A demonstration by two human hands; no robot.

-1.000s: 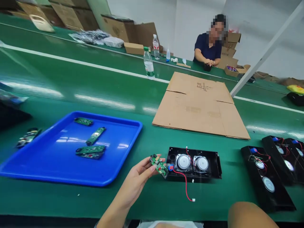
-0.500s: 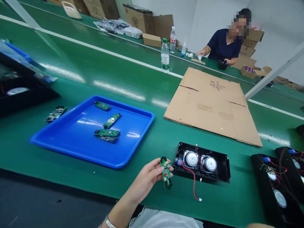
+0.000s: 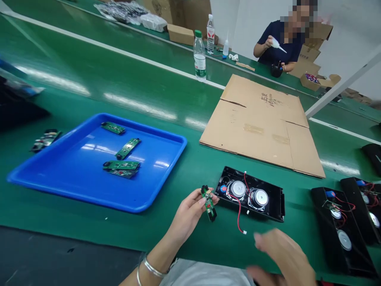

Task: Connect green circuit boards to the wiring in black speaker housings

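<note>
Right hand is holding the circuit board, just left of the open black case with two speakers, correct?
The hand is wrong: the head view shows the left hand, not the right hand, holding the circuit board, just left of the open black case with two speakers.

The right hand (image 3: pixel 282 254) is blurred by motion.

right hand (image 3: pixel 284 254) now visible, white bottle (image 3: pixel 277 44) raised
</note>
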